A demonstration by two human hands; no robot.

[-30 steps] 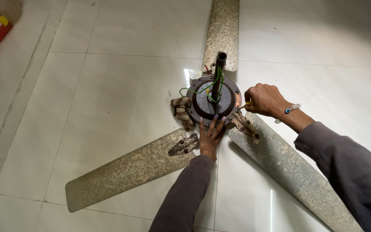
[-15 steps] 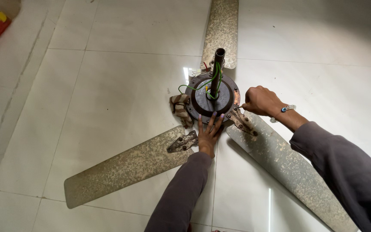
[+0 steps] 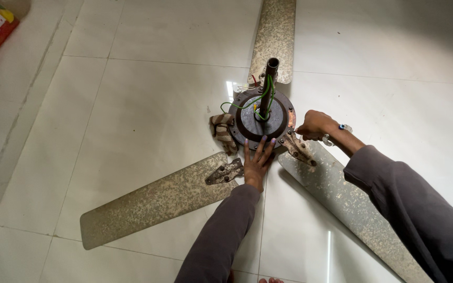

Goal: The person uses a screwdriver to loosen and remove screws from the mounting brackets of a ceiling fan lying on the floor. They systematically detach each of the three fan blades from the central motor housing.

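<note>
Two hands are working a fan motor (image 3: pixel 265 121) — left hand (image 3: pixel 257 160) pressing flat, fingers spread; right hand (image 3: pixel 314 124) closing around a small tool — hardly visible.

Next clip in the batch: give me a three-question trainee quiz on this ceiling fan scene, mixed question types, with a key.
1. True or false: the left hand lies flat against the rim of the fan motor.
2. Which blade lies loose, its bracket apart from the motor? A) the far blade B) the left blade C) the right blade
3. Fill in: a green ____ loops around the upright rod at the motor's centre.

Key
1. True; the fingers are spread on the near edge.
2. B; its bracket rests on the floor clear of the motor, beside the left hand.
3. wire.
</note>
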